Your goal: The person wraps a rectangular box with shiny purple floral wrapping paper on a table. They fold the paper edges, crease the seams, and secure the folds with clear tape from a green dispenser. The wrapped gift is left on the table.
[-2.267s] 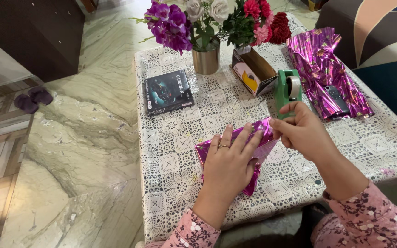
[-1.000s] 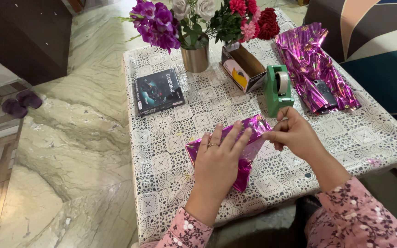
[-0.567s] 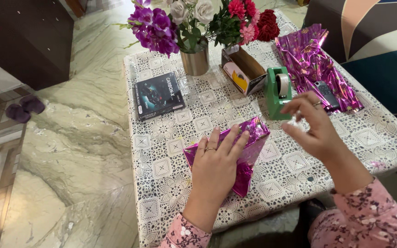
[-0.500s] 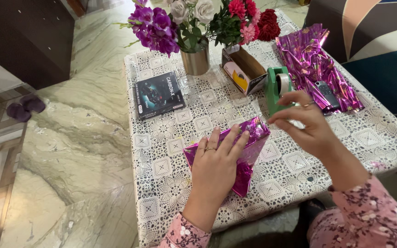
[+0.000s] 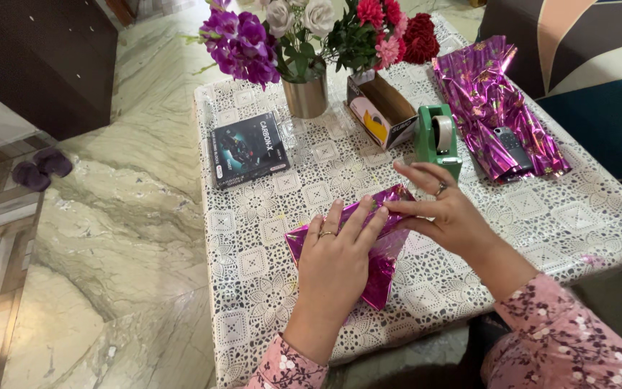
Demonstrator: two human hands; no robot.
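A box wrapped in shiny magenta foil paper [image 5: 379,268] lies on the lace-patterned table [image 5: 268,281]. My left hand [image 5: 338,258] lies flat on top of it, fingers spread, a ring on one finger. My right hand [image 5: 446,210] presses its fingers flat against the box's far right edge, next to my left fingertips. A green tape dispenser [image 5: 438,139] stands just beyond my right hand.
A dark flat box [image 5: 248,148] lies at the left. A metal vase of flowers [image 5: 305,92] and an open cardboard box [image 5: 379,109] stand at the back. Crumpled magenta foil [image 5: 489,101] with a remote [image 5: 510,142] on it lies right. The marble floor lies to the left.
My right hand lifted off the parcel toward the tape dispenser, then came back down and now presses on the parcel's right edge. My left hand stayed flat on the parcel.
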